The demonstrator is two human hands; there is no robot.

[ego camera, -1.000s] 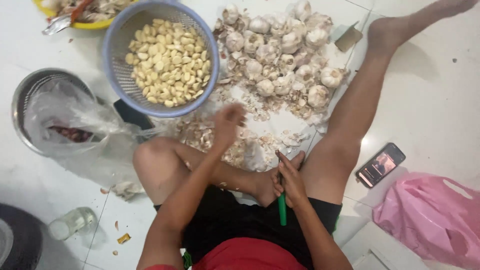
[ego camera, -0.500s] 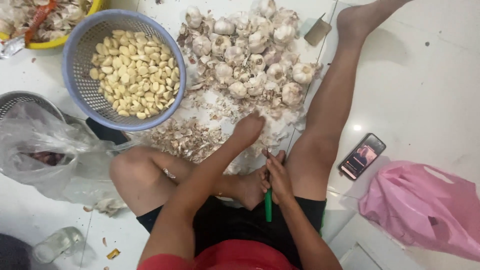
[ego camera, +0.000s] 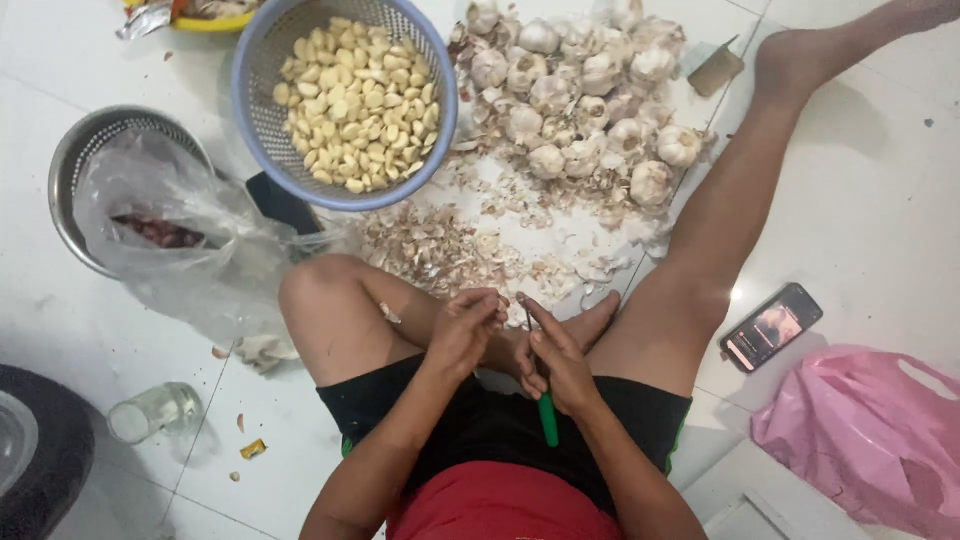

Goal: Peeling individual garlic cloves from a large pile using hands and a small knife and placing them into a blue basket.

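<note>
Peeled cloves filling blue basket (ego camera: 262, 90) | whole garlic heads (ego camera: 580, 80) waiting right of basket | left hand (ego camera: 462, 330) clenching a clove below basket | right hand (ego camera: 557, 360) gripping green-handled knife (ego camera: 547, 420)

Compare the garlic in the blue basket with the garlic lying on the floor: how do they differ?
The garlic in the blue basket is peeled, yellowish single cloves; the garlic pile on the floor is whole bulbs in white skin. The cloves are small and contained; the bulbs are larger and lie loose. Both lie beyond the person's legs.
</note>
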